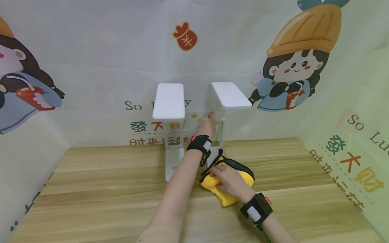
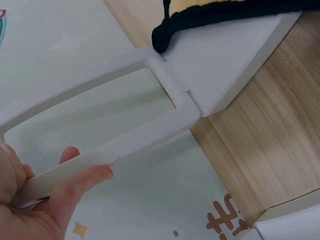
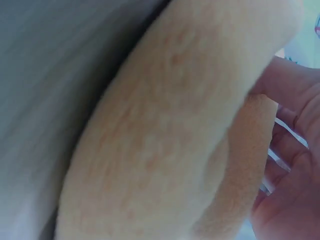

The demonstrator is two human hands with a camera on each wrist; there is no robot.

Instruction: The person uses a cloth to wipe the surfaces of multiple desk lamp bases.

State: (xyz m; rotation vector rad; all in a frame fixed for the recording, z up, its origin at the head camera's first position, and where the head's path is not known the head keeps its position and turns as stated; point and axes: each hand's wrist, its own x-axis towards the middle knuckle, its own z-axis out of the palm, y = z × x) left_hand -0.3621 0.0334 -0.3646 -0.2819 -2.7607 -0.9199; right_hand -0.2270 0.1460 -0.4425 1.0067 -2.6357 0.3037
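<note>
Two white folding stands, each with a flat rectangular top, an open-framed upright and a base, stand side by side: the left stand (image 1: pixel 168 101) and the right stand (image 1: pixel 231 96). My left hand (image 1: pixel 207 125) grips the upright of the right stand near its upper part; in the left wrist view thumb and fingers wrap the frame (image 2: pixel 140 140). With my right hand (image 1: pixel 232 180) I hold a yellow cloth (image 1: pixel 209 184) with black edging, bunched at the base of the right stand. The cloth (image 3: pixel 150 125) fills much of the right wrist view and covers part of that base (image 2: pixel 225 60).
Both stands are on a wood-grain tabletop (image 1: pixel 106 182). Directly behind rises a pale printed backdrop (image 1: pixel 106 67) with cartoon figures and lettering, and a similar sheet (image 1: pixel 358 101) closes the right side. My left forearm passes in front of the left stand's base.
</note>
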